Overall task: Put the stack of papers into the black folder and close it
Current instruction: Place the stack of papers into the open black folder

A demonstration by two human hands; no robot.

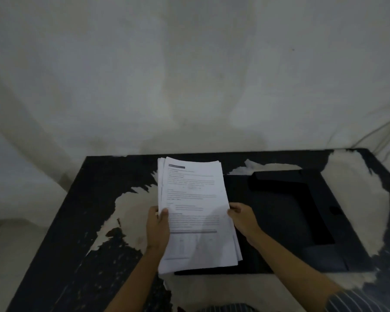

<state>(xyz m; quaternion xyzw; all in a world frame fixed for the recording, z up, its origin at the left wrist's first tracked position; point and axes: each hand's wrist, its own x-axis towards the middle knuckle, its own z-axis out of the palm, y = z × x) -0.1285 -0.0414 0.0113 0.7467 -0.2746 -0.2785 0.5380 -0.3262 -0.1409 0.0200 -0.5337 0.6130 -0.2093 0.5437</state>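
A stack of printed white papers (194,199) is held between both hands over the middle of the table, its sheets slightly fanned at the edges. My left hand (158,228) grips the stack's left edge, thumb on top. My right hand (243,219) holds the right edge. The black folder (286,217) lies open flat on the table just right of the papers, with inner flaps folded out along its far and right sides. The stack's lower right part overlaps the folder's left panel.
The table (81,221) is dark with large patches where the surface has peeled to pale material. A pale wall rises right behind it. A cable (378,134) hangs at the far right corner. Striped sleeves show at the bottom edge.
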